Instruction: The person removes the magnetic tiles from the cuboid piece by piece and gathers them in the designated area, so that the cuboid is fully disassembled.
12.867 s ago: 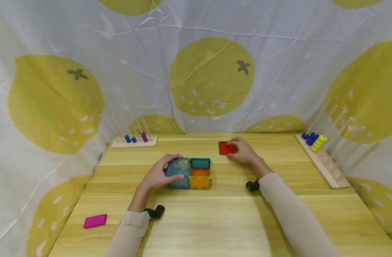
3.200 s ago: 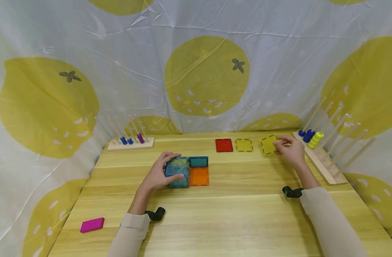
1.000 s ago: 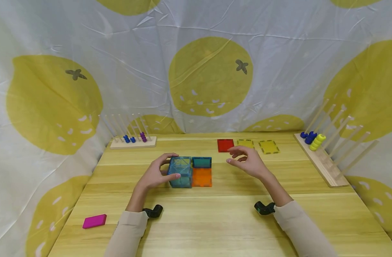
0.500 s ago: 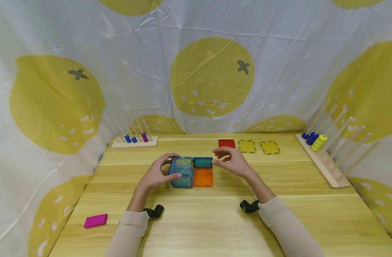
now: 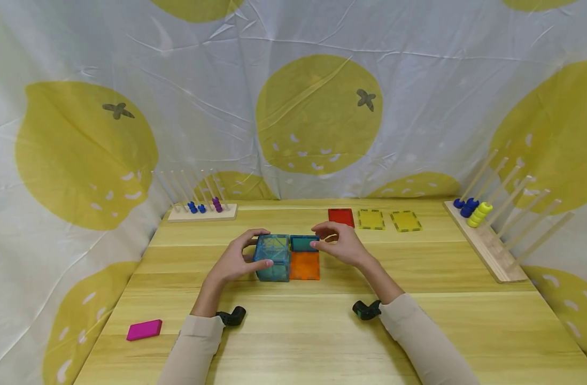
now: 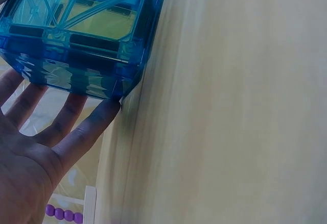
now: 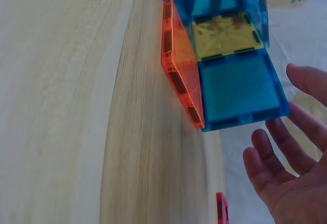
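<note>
In the head view my left hand holds a cube of clear blue magnetic tiles, thumb on the near side and fingers on the far side. A yellow tile stands as the cube's right wall. To its right an orange magnetic tile lies flat on the table, with a blue tile upright along its back edge. My right hand is at this blue tile's right edge, fingers spread and loosely bent. In the right wrist view its fingertips are right at the tile's corner.
Behind lie a red tile and two yellow tiles, the left one and the right one. Pegged wooden boards with beads stand at back left and right. A magenta block lies front left.
A yellow front tile and a yellow right-hand tile have left the structure and lie beside the red tile. My right hand set the last one down and came left to the upright blue tile.
</note>
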`<control>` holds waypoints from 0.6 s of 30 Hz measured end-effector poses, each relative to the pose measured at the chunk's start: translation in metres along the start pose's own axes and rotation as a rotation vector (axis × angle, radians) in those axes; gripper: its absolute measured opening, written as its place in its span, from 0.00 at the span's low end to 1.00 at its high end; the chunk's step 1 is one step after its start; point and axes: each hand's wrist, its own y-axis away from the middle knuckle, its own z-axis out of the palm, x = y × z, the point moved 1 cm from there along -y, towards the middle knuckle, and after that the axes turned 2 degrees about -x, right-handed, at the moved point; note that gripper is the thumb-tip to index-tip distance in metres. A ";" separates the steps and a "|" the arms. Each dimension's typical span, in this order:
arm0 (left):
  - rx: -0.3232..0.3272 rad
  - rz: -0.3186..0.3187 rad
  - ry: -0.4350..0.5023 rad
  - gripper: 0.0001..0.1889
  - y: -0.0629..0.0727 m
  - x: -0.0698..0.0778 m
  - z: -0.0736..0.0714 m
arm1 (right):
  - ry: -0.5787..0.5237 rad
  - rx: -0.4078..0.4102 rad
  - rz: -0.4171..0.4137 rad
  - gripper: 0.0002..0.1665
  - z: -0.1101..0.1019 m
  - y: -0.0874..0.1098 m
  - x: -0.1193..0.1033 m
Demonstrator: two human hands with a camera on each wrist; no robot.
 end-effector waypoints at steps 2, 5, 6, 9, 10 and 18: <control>-0.001 0.003 0.001 0.39 0.000 -0.001 0.000 | 0.008 -0.006 -0.009 0.26 0.002 -0.002 0.001; -0.001 0.003 -0.001 0.39 0.000 -0.001 0.000 | 0.013 -0.016 -0.024 0.26 0.005 -0.005 0.000; -0.001 0.004 -0.003 0.39 0.000 -0.001 -0.001 | 0.015 -0.019 -0.030 0.26 0.006 -0.006 -0.001; 0.001 0.005 -0.007 0.39 0.000 0.000 -0.001 | 0.025 -0.026 -0.042 0.25 0.009 -0.009 -0.002; 0.001 0.003 -0.006 0.39 0.000 0.000 -0.001 | 0.030 -0.028 -0.043 0.25 0.011 -0.010 -0.002; -0.010 -0.002 0.018 0.39 -0.001 -0.001 0.000 | 0.069 -0.023 -0.047 0.22 0.019 -0.018 -0.004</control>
